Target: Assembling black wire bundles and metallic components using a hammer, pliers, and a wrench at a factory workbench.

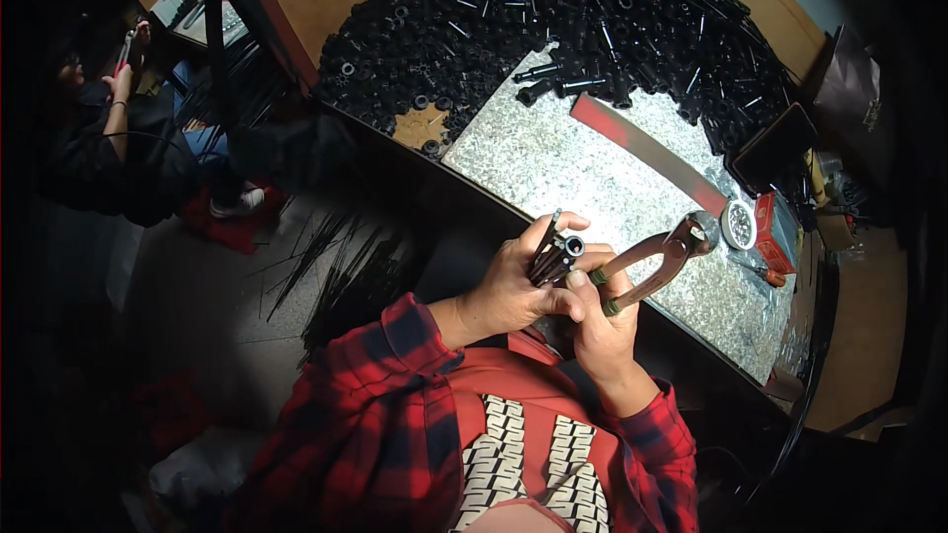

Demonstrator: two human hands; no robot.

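Note:
My left hand is closed around a bundle of black rods. A round tube end with a pale rim shows among them. In my right hand is a pair of pincers. Their jaws point up and away to the right, and the handles are spread, with green at the grip ends. The right thumb meets the bundle, so both hands come together just over the near edge of the speckled worktop. Fingers hide the bundle's lower part.
A large heap of black tubular parts covers the worktop's far side. A red-and-grey flat bar lies in front of it. Rightward are a white bowl of small bits, a red box and a dark phone-like slab. Another person works at far left.

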